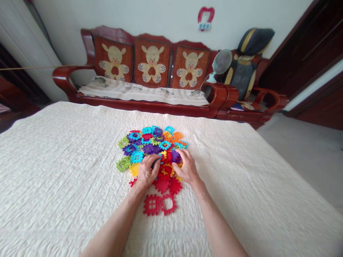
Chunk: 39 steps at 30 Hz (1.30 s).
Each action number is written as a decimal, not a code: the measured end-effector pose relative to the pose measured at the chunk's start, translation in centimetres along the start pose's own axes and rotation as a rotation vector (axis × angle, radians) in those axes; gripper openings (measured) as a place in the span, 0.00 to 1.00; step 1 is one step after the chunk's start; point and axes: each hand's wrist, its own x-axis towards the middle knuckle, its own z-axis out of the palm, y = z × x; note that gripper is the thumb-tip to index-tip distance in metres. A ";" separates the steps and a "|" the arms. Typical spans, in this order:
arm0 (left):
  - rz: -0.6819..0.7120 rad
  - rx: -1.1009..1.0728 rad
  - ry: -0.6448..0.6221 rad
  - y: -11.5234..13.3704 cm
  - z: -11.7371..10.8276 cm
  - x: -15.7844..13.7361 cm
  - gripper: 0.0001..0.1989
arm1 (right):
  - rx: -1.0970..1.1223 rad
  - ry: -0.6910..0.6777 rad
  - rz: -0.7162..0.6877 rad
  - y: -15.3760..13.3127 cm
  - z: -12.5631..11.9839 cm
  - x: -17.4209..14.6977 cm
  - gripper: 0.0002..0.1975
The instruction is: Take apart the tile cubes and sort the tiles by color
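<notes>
A loose heap of plastic interlocking tiles with toothed edges lies in the middle of the covered table. My left hand (pixel 148 170) is closed at the heap's near left side, with a blue interlocking tile (pixel 161 159) partly hidden under its fingers. On the near right side, my right hand (pixel 187 167) has thumb and fingers apart, fingertips at a purple tile (pixel 175 156). Between the hands are red and yellow tiles (pixel 166 170). Nearer to me, a red window-patterned tile (pixel 152 205) touches a red ring-shaped tile (pixel 168 204).
A cream quilted cover (pixel 80 171) spreads over the table. Behind it stands a dark red wooden sofa (pixel 144 105) with bear-patterned cushions (pixel 152 60). A small fan (pixel 222 61) and a chair with a massage pad (pixel 240 76) are at the right.
</notes>
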 end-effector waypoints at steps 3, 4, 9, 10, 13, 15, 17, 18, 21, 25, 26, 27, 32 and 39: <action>-0.002 -0.004 -0.002 0.0 0.0 0.0 0.10 | -0.002 -0.055 0.015 0.3 0.4 0.2 0.24; -0.001 -0.007 -0.003 0.0 0.0 0.0 0.10 | 0.007 -0.057 0.016 0.4 0.5 0.2 0.22; -0.015 -0.006 -0.019 0.1 0.0 0.1 0.11 | 0.081 -0.008 0.011 0.6 0.8 0.1 0.16; -0.017 -0.004 -0.017 0.1 0.0 0.1 0.11 | 0.097 0.009 0.008 0.5 0.8 0.1 0.16; -0.009 -0.005 -0.006 0.1 0.0 0.1 0.11 | 0.153 0.058 -0.012 0.5 0.5 0.1 0.14; -0.001 -0.007 0.000 0.1 0.0 0.1 0.10 | 0.192 0.085 -0.023 0.5 0.1 0.1 0.11; 0.002 -0.005 0.001 0.0 0.0 0.1 0.10 | 0.221 0.101 -0.016 0.6 -0.5 0.1 0.09; 0.002 -0.002 0.000 0.0 0.0 0.1 0.10 | 0.229 0.107 -0.005 0.7 -0.8 0.1 0.08; 0.005 0.011 -0.004 -0.1 0.0 0.1 0.11 | 0.250 0.118 0.025 1.0 -1.5 0.1 0.07; 0.019 0.027 -0.010 -0.1 0.0 0.2 0.11 | 0.340 0.156 0.044 1.7 -1.6 0.1 0.08; 0.024 0.027 -0.012 0.0 0.1 0.2 0.11 | 0.366 0.163 0.051 1.9 -1.5 0.1 0.09; 0.027 0.026 -0.011 0.0 0.1 0.2 0.10 | 0.388 0.169 0.058 2.1 -1.3 0.1 0.09; 0.042 0.037 -0.008 0.0 0.2 0.3 0.10 | 0.454 0.208 0.089 2.6 -0.5 0.1 0.11; 0.036 0.067 -0.030 0.0 0.1 0.5 0.11 | 0.484 0.228 0.262 2.2 -0.1 0.4 0.16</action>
